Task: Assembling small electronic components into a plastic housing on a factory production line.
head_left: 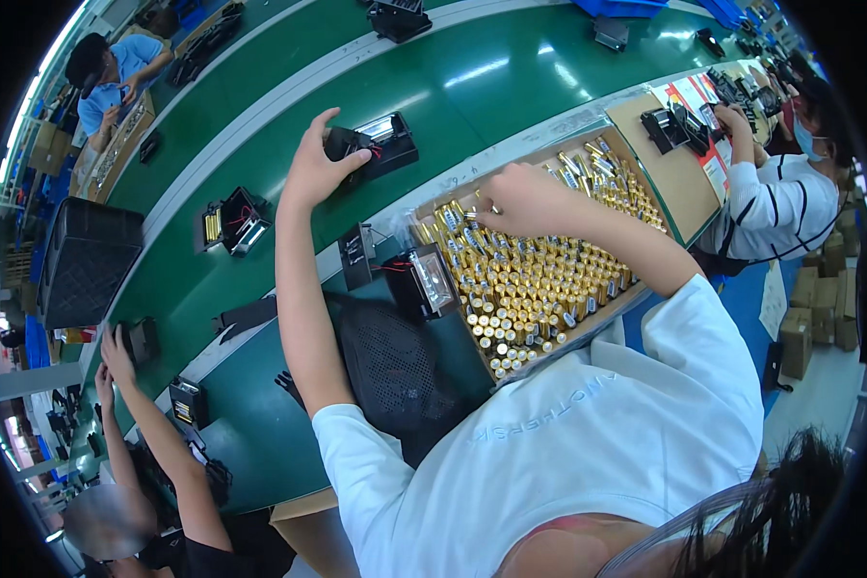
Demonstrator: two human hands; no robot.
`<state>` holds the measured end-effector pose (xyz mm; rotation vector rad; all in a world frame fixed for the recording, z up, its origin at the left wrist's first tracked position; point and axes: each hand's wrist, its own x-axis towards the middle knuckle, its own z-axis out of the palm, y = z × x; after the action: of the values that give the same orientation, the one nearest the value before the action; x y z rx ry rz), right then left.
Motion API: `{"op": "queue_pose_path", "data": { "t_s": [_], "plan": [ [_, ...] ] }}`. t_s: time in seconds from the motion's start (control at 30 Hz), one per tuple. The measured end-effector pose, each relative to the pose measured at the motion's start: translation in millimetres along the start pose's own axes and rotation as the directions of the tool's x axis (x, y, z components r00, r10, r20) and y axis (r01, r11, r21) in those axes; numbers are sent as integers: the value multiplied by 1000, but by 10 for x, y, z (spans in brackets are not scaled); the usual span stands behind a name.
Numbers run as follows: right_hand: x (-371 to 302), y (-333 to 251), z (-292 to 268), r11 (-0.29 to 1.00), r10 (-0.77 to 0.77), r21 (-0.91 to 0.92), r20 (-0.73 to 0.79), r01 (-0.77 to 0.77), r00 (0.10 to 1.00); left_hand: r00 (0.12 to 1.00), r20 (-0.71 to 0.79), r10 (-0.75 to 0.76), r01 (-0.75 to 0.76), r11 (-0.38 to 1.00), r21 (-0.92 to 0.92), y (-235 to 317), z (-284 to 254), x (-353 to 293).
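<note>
My left hand (320,166) is at a black lamp housing (391,152) with a bright reflector window and red wires. Its thumb and index finger curve around the housing's near end. My right hand (530,200) reaches into an open cardboard box (480,353) packed with gold-and-silver batteries (525,279). The fingers there are bent and pinched on a battery at the box's far left part; the fingertips are partly hidden. Another black lamp housing (424,282) with red wires stands against the left side of the box.
More opened housings (231,223) lie on the green conveyor belt (299,135). A black mesh bag (390,361) lies before me. To the left stands a black crate (91,260). Co-workers sit at lower left, far left and right, where a person's hand (735,123) handles a similar part.
</note>
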<state>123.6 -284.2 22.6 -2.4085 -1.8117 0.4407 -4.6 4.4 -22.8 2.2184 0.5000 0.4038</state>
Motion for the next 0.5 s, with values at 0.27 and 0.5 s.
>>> {"op": "queue_pose_path", "data": {
  "t_s": [0.27, 0.5],
  "plan": [
    [-9, 56, -29, 997, 73, 28, 132, -78, 989, 973, 11, -230, 229, 962, -145, 124, -137, -52],
    [120, 535, -4, 785, -351, -530, 43, 319, 935, 959, 73, -274, 251, 700, -669, -136, -87, 24]
  ]
}}
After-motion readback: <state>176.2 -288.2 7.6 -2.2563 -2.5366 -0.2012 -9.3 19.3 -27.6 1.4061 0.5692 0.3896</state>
